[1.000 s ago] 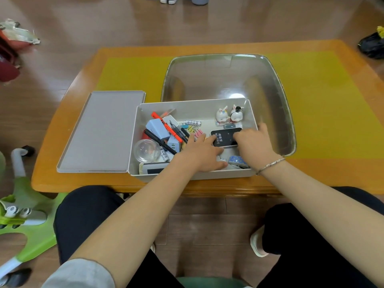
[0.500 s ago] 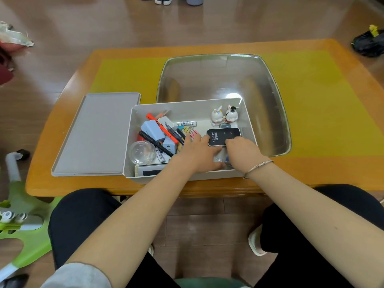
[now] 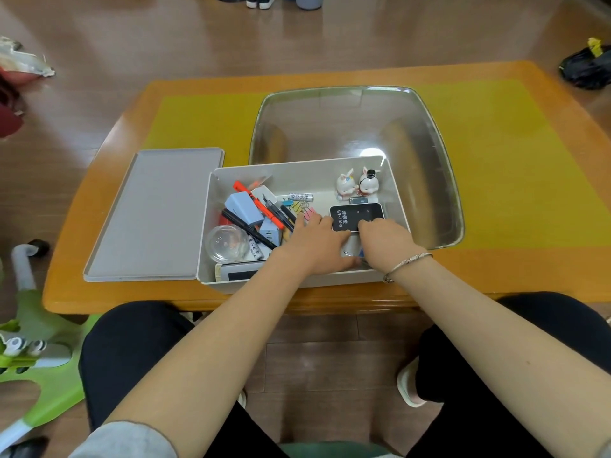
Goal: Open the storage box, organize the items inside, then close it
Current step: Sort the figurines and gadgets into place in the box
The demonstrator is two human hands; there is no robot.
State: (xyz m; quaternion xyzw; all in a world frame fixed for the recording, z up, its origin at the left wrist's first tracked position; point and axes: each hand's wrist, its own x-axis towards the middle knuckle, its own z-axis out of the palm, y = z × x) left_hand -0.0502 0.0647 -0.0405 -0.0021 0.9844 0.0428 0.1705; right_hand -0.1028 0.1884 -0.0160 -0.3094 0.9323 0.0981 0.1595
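Observation:
The beige storage box stands open at the table's near edge, and its flat lid lies beside it on the left. Inside are a black Wi-Fi device, two rabbit figurines, blue adapters, pens, binder clips and a clear round container. My left hand lies palm down in the front middle of the box, fingertips at the black device's left edge. My right hand is close beside it, fingers curled on the device's near edge. Small silver and blue items show between the hands.
A large clear plastic tub stands right behind the box on the yellow mat of the orange table. A green toy scooter is on the floor at the left, and my knees are under the table's edge.
My right hand has come left from the box's right wall to sit close beside my left hand, covering the small blue item. My left hand has barely moved.

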